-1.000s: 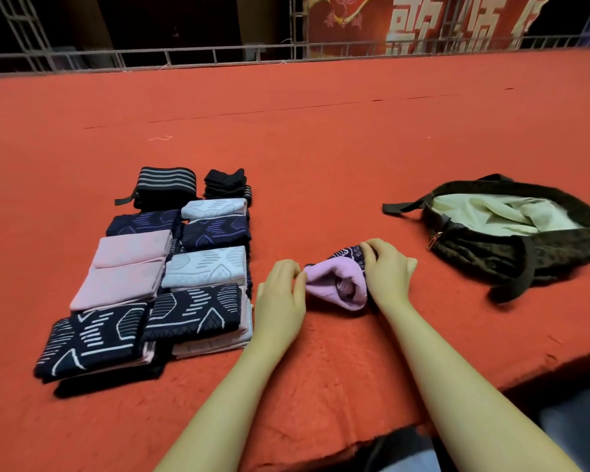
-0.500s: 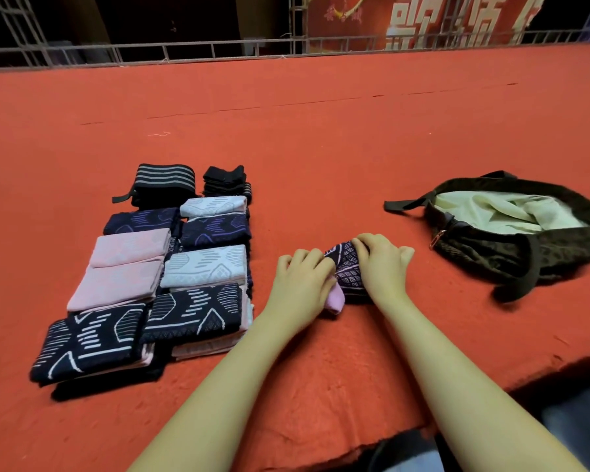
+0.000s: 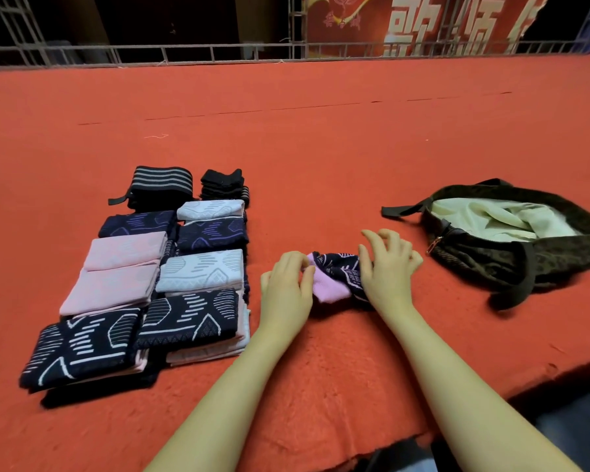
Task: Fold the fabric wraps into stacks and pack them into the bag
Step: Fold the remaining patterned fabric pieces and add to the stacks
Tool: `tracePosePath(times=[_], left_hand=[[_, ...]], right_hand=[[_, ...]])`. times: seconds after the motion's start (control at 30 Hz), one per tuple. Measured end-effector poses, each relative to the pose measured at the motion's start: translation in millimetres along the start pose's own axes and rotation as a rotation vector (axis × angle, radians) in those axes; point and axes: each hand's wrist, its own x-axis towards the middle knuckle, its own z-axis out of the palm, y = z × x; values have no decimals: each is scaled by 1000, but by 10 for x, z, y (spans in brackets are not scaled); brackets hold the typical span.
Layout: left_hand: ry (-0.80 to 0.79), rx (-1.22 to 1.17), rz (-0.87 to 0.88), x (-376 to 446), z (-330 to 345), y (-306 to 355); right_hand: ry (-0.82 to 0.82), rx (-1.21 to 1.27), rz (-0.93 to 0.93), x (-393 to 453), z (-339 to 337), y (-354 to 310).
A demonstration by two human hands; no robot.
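A small fabric wrap [image 3: 336,275], dark with a pale pattern outside and lilac inside, lies half folded on the red felt between my hands. My left hand [image 3: 286,289] pinches its lilac left edge with curled fingertips. My right hand [image 3: 387,267] hovers over its right end with fingers spread and loosely bent, the thumb side touching the cloth. Folded wraps [image 3: 198,274] in pink, white and dark patterns lie in rows of stacks to the left. The dark bag [image 3: 491,267] lies open to the right, showing its cream lining [image 3: 484,216].
The red felt table [image 3: 321,148] stretches far back to a metal railing [image 3: 218,51]. Its front edge [image 3: 406,437] runs just under my forearms. A bag strap [image 3: 401,211] reaches left toward the wrap.
My hands have drawn apart, uncovering the wrap. The right hand lifted and spread its fingers; the left slid back to the lilac edge.
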Motion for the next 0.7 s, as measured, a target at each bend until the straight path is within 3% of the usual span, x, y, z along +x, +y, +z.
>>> tracePosePath(times=[0.1,0.2,0.27,0.4,0.7], left_hand=[[5,10,-15,79,-45,56],[-105,141,139,83,-33,77],[-175,326,271,62,-2,28],[-121,500,324,37,109,-94],[13,141,299,-153,173,-192]], right_hand=[[-143,97,-200,-149,-50,-79],[-313,118,-189,-276,10,-42],[-299,131,-188,-345,55,-11],[-191,125,-202,-387,72,6],[-29,-35,-115,-332,181,21]])
